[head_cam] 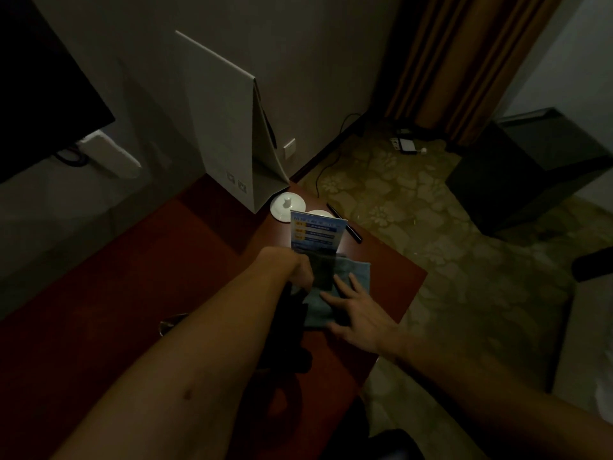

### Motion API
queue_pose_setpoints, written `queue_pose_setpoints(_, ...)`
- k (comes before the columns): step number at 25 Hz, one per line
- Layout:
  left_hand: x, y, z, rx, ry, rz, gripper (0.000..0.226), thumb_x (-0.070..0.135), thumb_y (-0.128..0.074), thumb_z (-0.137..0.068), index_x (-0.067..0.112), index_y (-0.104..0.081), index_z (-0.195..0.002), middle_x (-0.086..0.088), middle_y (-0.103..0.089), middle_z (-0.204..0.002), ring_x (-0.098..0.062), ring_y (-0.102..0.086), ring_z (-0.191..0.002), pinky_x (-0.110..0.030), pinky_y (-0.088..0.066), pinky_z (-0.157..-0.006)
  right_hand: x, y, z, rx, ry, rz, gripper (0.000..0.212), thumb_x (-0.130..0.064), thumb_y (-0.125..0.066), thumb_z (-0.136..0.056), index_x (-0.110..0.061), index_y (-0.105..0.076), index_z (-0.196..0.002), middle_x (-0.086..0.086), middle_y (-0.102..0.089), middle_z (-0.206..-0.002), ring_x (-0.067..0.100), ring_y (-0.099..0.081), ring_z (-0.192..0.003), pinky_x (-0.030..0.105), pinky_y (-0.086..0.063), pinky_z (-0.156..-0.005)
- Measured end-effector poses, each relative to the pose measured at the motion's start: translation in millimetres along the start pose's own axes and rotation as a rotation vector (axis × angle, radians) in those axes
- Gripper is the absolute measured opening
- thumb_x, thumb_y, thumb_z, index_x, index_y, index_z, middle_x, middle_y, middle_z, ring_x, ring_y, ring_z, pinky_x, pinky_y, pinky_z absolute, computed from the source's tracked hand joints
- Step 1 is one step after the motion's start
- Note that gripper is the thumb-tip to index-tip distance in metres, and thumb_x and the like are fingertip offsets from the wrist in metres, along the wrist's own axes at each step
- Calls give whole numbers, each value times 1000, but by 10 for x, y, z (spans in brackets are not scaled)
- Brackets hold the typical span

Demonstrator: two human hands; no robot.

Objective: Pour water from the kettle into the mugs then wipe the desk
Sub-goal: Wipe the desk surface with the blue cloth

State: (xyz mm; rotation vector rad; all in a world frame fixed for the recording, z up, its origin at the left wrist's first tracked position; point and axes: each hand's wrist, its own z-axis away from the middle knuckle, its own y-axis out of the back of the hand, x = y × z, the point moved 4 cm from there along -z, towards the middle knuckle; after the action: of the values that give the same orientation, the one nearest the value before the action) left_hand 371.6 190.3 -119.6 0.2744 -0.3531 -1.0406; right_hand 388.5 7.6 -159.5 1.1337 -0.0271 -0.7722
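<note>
A blue-grey cloth [335, 293] lies on the red-brown desk [139, 293] near its right edge. My right hand [358, 315] presses flat on the cloth with straight fingers. My left hand [300, 270] grips the dark lower part of a blue sign card [316, 232] that stands at the cloth's far edge. Behind the card sit a white lidded mug [286, 206] and a second white mug [320, 213], the latter mostly hidden. A black shape [287, 330] lies under my left forearm; it is too dark to tell whether it is the kettle.
A white paper bag [229, 127] stands at the desk's back against the wall. A black pen-like object [346, 225] lies by the desk's right edge. A dark screen [36, 94] hangs at left. Patterned carpet [431, 247] and a dark cabinet [530, 174] are on the right.
</note>
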Motion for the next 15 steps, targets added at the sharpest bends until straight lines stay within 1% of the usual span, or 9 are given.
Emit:
queue_pose_setpoints(2,-37,-34,18,0,40,-71,42,32,-63,-91,21,-61,-131,-7,-58,-130,-28,-58,-114,-48,-46,-103,-160,-10,-36,61,25,-2,66,-55,-42,-98,-35,-18,-156,5,2,-166,38,14,-150,55,-8,-122)
queue_pose_setpoints(4,-25,-69,27,13,55,-98,42,30,-59,-95,18,-58,-135,-9,-56,-133,-28,-57,-116,-46,-47,-103,-165,-12,-49,97,31,13,61,-51,-39,-101,-34,-20,-156,6,0,-166,38,11,-150,54,-11,-123)
queue_pose_setpoints(6,70,-92,66,30,43,-82,40,28,-58,-96,17,-56,-135,-10,-56,-132,-28,-57,-114,-42,-48,-97,-22,-20,-57,84,45,28,59,-49,-40,-102,-36,-20,-156,5,0,-167,35,9,-151,51,-15,-123)
queue_pose_setpoints(8,240,-127,86,36,8,-54,37,28,-59,-96,18,-56,-132,-9,-57,-127,-24,-58,-102,-39,-47,-87,247,7,-27,56,25,37,59,-50,-42,-100,-38,-21,-154,3,0,-167,31,8,-152,52,-16,-122)
queue_pose_setpoints(10,449,-137,65,58,-36,-56,37,28,-59,-96,17,-55,-131,-9,-56,-126,-22,-56,-93,-38,-45,-85,521,90,49,56,-19,55,60,-52,-42,-99,-41,-20,-154,0,-1,-167,29,6,-152,52,-16,-122)
queue_pose_setpoints(11,558,-132,44,73,-51,-77,38,27,-58,-97,15,-53,-132,-10,-55,-128,-24,-57,-98,-39,-46,-90,628,137,87,64,-36,62,60,-52,-42,-99,-42,-20,-154,0,-2,-166,29,4,-152,51,-14,-123)
queue_pose_setpoints(12,664,-120,27,98,-61,-107,39,28,-57,-97,13,-51,-133,-13,-53,-132,-29,-56,-108,-42,-45,-98,706,166,111,74,-46,60,61,-52,-44,-99,-41,-21,-154,0,-3,-166,30,3,-152,49,-13,-123)
queue_pose_setpoints(13,744,-112,-3,132,-58,-127,43,29,-57,-97,11,-49,-135,-15,-51,-136,-34,-53,-119,-46,-43,-105,741,182,121,84,-49,42,61,-50,-45,-99,-40,-22,-154,1,-4,-166,31,2,-152,48,-13,-122)
queue_pose_setpoints(15,856,-116,-66,201,-46,-156,54,32,-58,-96,8,-42,-143,-19,-45,-144,-39,-45,-131,-54,-37,-112,741,152,114,100,-51,-17,61,-47,-49,-99,-37,-25,-155,3,-5,-166,32,4,-152,47,-12,-122)
